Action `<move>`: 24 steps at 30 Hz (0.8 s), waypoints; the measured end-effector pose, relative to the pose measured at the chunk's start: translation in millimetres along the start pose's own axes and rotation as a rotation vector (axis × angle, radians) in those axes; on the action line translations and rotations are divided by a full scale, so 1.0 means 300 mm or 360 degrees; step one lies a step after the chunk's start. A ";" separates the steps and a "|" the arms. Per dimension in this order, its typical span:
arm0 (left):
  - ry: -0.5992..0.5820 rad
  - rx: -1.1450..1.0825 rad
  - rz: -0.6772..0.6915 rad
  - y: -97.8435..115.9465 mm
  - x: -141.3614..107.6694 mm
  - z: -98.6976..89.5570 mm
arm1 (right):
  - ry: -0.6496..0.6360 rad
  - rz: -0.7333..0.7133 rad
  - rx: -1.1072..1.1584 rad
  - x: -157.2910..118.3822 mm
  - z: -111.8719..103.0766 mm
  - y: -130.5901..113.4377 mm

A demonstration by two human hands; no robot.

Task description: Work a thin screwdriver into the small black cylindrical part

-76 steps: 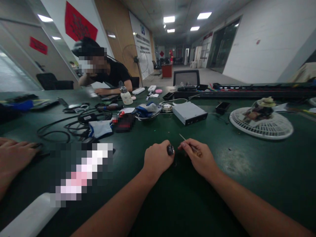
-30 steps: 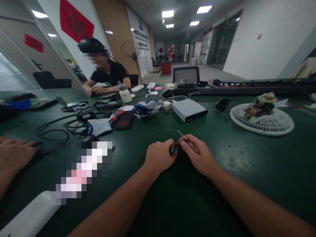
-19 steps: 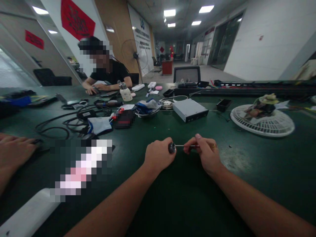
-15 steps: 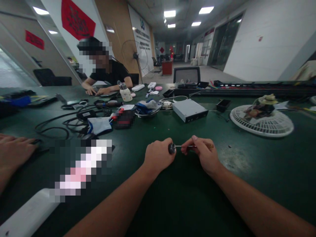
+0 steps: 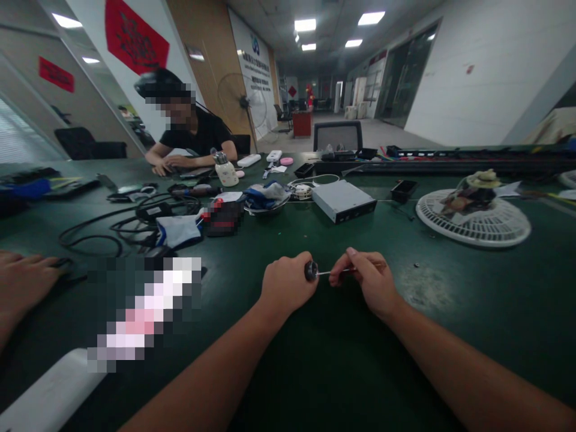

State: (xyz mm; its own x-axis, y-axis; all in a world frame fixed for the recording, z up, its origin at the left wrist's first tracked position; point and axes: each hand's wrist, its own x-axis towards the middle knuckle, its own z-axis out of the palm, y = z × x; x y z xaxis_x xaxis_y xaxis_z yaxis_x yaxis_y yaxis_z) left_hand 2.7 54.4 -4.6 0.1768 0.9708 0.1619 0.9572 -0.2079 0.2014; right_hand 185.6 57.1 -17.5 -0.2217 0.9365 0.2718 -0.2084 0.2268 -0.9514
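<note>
My left hand point(image 5: 288, 281) is wrapped round a small dark round part point(image 5: 311, 270), whose end shows beside the thumb. My right hand point(image 5: 365, 277) grips a thin screwdriver point(image 5: 348, 270) between thumb and fingers. Its metal shaft points left, and the tip meets the open end of the dark part; how deep it goes is hidden. Both hands are over the dark green table point(image 5: 315, 372).
Beyond my hands lie a grey disc drive point(image 5: 342, 199), a bowl with blue and white cloth point(image 5: 269, 197) and a white fan grille point(image 5: 472, 228). Black cables point(image 5: 90, 240) lie left, near another person's hand point(image 5: 24, 279). A person point(image 5: 193, 132) sits across the table.
The view has shifted slightly. The screwdriver's handle end sits higher, so the shaft slants a little more. Both hands keep their hold.
</note>
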 end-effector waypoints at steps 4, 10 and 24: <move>0.0002 0.0030 0.0063 0.002 0.000 0.000 | 0.0077 0.0061 -0.0083 -0.002 0.000 0.005; -0.0006 0.0047 0.0055 0.000 0.001 -0.002 | 0.0116 0.0018 -0.0042 0.001 0.005 0.002; -0.0037 0.0042 0.0055 0.005 0.001 -0.007 | 0.0174 0.0035 -0.0152 -0.004 0.014 -0.001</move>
State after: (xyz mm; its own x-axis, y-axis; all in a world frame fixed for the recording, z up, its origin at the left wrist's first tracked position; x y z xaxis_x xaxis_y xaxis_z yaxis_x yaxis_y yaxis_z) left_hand 3.8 54.0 -2.3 0.2147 0.9657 0.1458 0.9561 -0.2383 0.1706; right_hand 181.9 54.9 -16.9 -0.1190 0.9639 0.2380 -0.1115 0.2252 -0.9679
